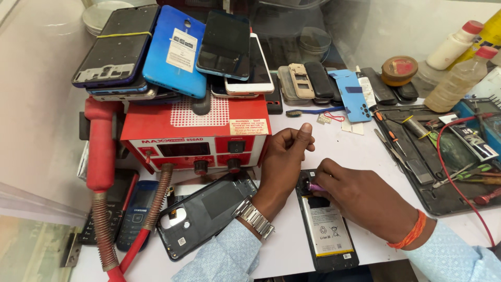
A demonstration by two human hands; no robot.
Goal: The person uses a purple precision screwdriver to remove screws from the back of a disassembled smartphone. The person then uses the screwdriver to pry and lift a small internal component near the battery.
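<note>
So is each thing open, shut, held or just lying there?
Black opened phone with white battery: back off, lying flat.
Small purple tool: held by right hand.
Left hand: resting at the phone's top edge, holding nothing visible.
Black plastic back cover: removed, inside up.
Red rework station: display dark, phones piled on top.

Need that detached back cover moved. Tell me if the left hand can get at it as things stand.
Probably yes: the left hand rests empty on the table, and the black back cover lies uncovered right beside its wrist, nothing between.

Two hands, left hand (284,159) and right hand (360,196); one opened phone (326,230); one detached back cover (206,214); one red rework station (195,133); two keypad phones (122,209); three plastic bottles (459,78)
</note>
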